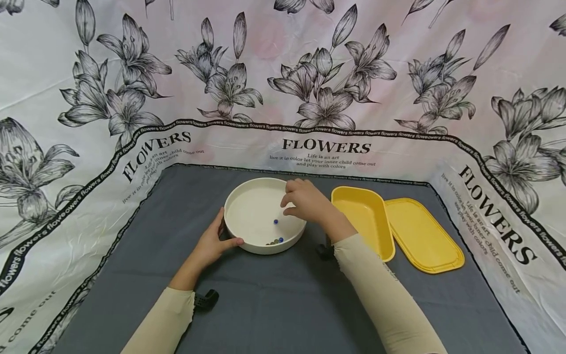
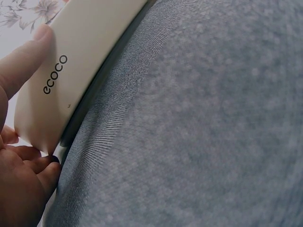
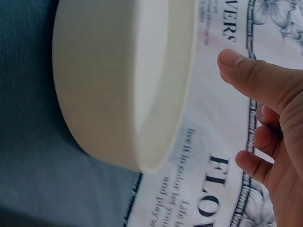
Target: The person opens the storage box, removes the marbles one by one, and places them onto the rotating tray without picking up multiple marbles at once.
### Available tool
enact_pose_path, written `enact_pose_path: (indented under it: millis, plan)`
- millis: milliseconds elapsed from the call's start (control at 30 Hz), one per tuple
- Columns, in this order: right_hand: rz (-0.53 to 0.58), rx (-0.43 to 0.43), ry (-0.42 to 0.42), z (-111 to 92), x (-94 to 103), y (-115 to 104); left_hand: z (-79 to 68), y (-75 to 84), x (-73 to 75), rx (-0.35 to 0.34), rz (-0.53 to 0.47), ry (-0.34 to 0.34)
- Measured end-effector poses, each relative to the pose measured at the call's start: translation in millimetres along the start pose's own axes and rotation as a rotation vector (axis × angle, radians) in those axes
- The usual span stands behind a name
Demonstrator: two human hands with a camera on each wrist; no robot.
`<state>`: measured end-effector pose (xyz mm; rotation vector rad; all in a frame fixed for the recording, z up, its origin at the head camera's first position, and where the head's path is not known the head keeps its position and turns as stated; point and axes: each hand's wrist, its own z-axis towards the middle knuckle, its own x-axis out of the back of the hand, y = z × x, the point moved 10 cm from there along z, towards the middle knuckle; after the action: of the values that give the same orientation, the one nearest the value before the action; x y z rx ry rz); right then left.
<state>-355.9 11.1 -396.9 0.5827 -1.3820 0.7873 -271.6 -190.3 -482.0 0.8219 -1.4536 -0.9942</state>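
Note:
A round white dish (image 1: pixel 252 206) with a low wall stands at the middle of the grey cloth. My left hand (image 1: pixel 212 246) grips its left side; in the left wrist view the thumb (image 2: pixel 28 56) lies against the outer wall and the fingers bend at the lower edge. One blue marble (image 1: pixel 276 221) lies inside, apart from a cluster of greenish-brown marbles (image 1: pixel 273 242) and another blue marble (image 1: pixel 280 240) by the near wall. Over the dish's right rim hovers my right hand (image 1: pixel 305 200), its fingers loosely bent and nothing visible between them.
Right of the dish sits a yellow rectangular container (image 1: pixel 364 216), partly behind the right forearm. Its flat yellow lid (image 1: pixel 426 236) lies beside it, farther right. Grey cloth (image 1: pixel 265 309) covers the working surface, bordered by a flower-printed sheet (image 1: pixel 327 108).

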Motion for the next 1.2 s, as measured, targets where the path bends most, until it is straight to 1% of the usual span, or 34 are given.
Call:
enact_pose_path:
  millis: [167, 300, 533, 633, 700, 800, 967, 1067, 1100, 1133, 1200]
  plan:
    - [-0.021, 0.012, 0.05, -18, 22.2, 3, -1.0, 3.1, 0.2, 0.004, 0.005, -0.007]
    - [-0.038, 0.016, 0.091, -33, 38.4, 9, 1.3, -0.8, 1.0, 0.004, 0.017, 0.004]
    - [-0.058, 0.011, 0.139, -68, 55.8, 27, 13.3, -31.7, -2.8, -0.008, 0.024, 0.019]
    - [-0.062, 0.0, 0.142, -84, 57.4, 36, 15.3, -38.0, -2.9, -0.014, 0.03, 0.017]
    - [-0.07, -0.016, 0.129, -92, 56.6, 42, 15.7, -39.4, -1.5, -0.015, 0.03, 0.019]
    - [-0.08, -0.042, 0.104, -106, 54.1, 52, 15.8, -39.9, -3.9, -0.016, 0.023, 0.019]
    - [-0.093, -0.05, 0.095, -117, 52.7, 58, 14.9, -40.5, -0.8, -0.008, 0.037, 0.022]
    - [-0.093, -0.056, 0.087, -125, 49.3, 61, 13.6, -38.9, -1.0, -0.012, 0.033, 0.022]
    - [-0.092, -0.055, 0.083, -127, 47.2, 62, 12.6, -36.3, -1.6, -0.007, 0.029, 0.02]
    - [-0.084, -0.054, 0.077, -130, 45.1, 63, 10.2, -30.4, -1.6, -0.004, 0.027, 0.019]
    - [-0.076, -0.05, 0.065, -136, 39.2, 66, 10.3, -29.8, -1.5, -0.006, 0.024, 0.02]
